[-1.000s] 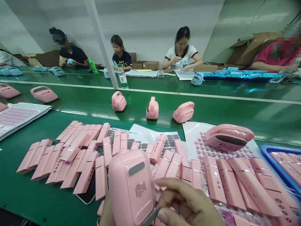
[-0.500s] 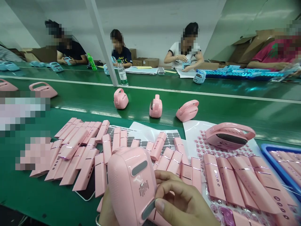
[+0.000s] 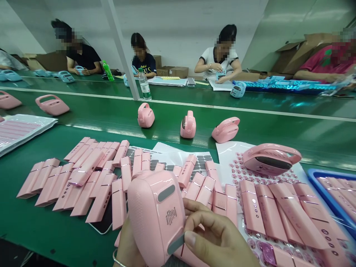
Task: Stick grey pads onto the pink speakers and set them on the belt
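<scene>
My left hand [image 3: 128, 243] grips a pink handheld device [image 3: 155, 217] from below, its underside turned up toward me. That underside shows one grey pad near its top and small printed text. My right hand [image 3: 219, 241] presses a second grey pad [image 3: 175, 243] onto the lower edge of the device with the thumb. Many pink rectangular panels [image 3: 89, 178] lie spread on the green table just beyond my hands. A sheet of grey pads [image 3: 169, 165] lies partly under them.
Another pink device [image 3: 271, 158] rests on a sticker sheet [image 3: 236, 155] at right, beside a blue tray [image 3: 330, 193] of panels. Three pink devices [image 3: 188, 125] sit on the green conveyor belt [image 3: 278, 126]. Several people work across the belt with blue devices [image 3: 238, 89]. A water bottle [image 3: 144, 86] stands by a post.
My right hand brought the grey pad up against the device's lower edge and now presses it there. The device tilted slightly, and the belt's pink devices drifted right.
</scene>
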